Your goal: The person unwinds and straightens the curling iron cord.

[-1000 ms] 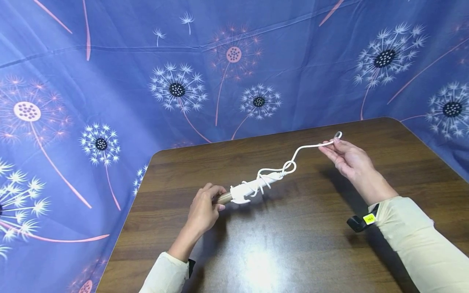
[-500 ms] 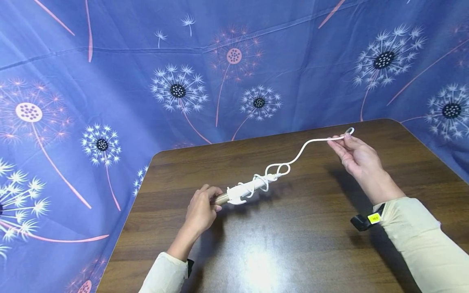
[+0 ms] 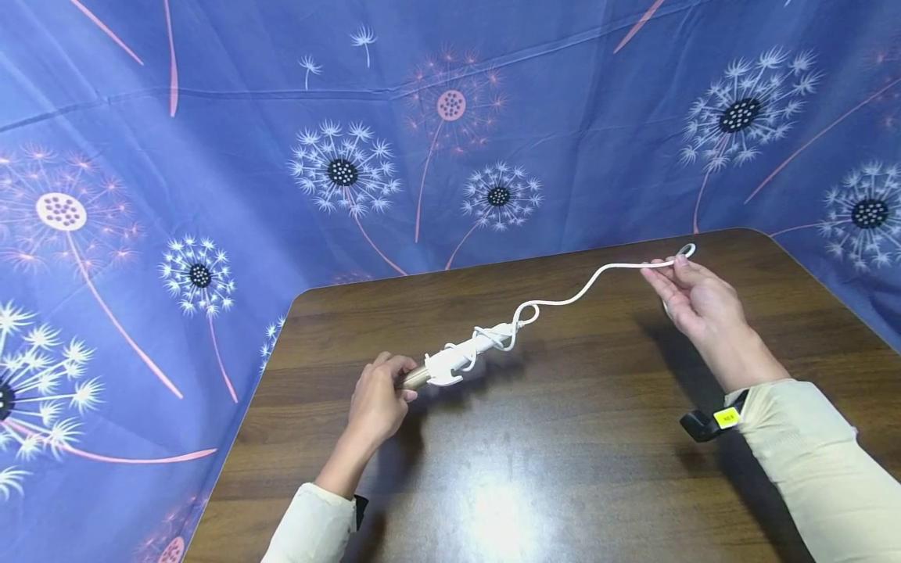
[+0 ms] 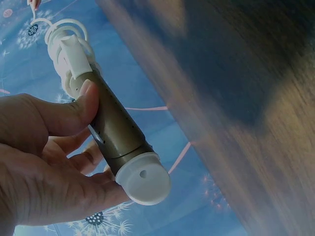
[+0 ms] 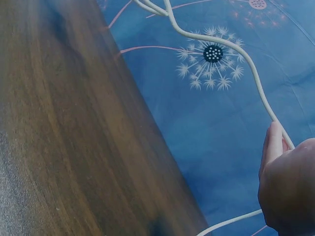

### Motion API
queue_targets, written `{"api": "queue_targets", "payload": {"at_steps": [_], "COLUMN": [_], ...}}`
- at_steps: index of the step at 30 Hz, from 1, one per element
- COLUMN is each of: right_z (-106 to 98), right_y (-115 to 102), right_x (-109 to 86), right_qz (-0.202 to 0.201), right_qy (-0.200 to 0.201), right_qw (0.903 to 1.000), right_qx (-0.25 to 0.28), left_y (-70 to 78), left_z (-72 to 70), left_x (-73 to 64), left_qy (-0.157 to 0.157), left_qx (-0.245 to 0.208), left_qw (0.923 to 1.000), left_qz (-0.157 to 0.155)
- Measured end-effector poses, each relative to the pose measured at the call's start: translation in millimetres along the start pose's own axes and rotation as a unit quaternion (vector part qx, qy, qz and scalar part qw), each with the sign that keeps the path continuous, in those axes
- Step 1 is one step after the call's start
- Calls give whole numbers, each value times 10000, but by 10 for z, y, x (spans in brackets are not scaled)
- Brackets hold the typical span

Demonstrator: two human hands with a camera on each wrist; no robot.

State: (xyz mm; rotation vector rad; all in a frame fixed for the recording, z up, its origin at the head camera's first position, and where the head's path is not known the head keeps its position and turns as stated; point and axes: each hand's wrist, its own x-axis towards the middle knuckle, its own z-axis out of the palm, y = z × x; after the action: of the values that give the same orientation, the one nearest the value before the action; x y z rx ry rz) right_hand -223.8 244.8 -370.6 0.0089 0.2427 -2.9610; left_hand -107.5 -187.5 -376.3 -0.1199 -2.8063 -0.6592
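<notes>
A curling iron (image 3: 445, 364) with a white handle and a gold-brown barrel is held above the table, tilted up to the right. My left hand (image 3: 376, 400) grips its barrel (image 4: 117, 127), thumb on top; the white end cap (image 4: 146, 180) pokes out below the fingers. Around the handle, the white cord (image 3: 563, 302) is wound in several loose turns. From there it runs in a slack curve to my right hand (image 3: 706, 303), which pinches it between thumb and fingers. A small cord loop stands up past these fingertips, and in the right wrist view more cord hangs below the hand.
Under both hands lies a brown wood-grain table (image 3: 563, 438) with rounded far corners and a bright glare spot near the front. A blue dandelion-print cloth (image 3: 591, 141) hangs behind it and along its left side.
My right hand has moved right and slightly away, pulling the cord. The cord's free stretch is longer, with smaller loops near the handle. My left hand and the curling iron have shifted slightly left.
</notes>
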Motion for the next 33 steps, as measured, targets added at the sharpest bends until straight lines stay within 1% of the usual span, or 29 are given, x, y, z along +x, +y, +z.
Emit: {"api": "queue_targets", "payload": {"at_steps": [7, 11, 16, 20, 27, 33], "right_z": [-71, -109, -165, -202, -269, -348], "right_y": [-14, 5, 50, 86, 164, 232], "right_x": [27, 46, 77, 107, 170, 223], "right_qz": [55, 101, 130, 128, 129, 159], "right_qy": [51, 56, 127, 203, 200, 217], "right_qw": [10000, 9999, 9994, 9987, 9968, 9940], "right_qx": [34, -77, -282, -461, -760, -1062], "left_y": [-30, -51, -71, -55, -21, -7], "left_z": [-49, -82, -103, -119, -144, -165], "left_x": [21, 47, 64, 63, 60, 66], "left_qy": [197, 278, 261, 262, 259, 285], "left_qx": [-31, -116, -174, -201, -283, -233], "left_qw": [9998, 9995, 9993, 9991, 9986, 9987], "left_qz": [-44, -88, -197, -280, -351, -343]}}
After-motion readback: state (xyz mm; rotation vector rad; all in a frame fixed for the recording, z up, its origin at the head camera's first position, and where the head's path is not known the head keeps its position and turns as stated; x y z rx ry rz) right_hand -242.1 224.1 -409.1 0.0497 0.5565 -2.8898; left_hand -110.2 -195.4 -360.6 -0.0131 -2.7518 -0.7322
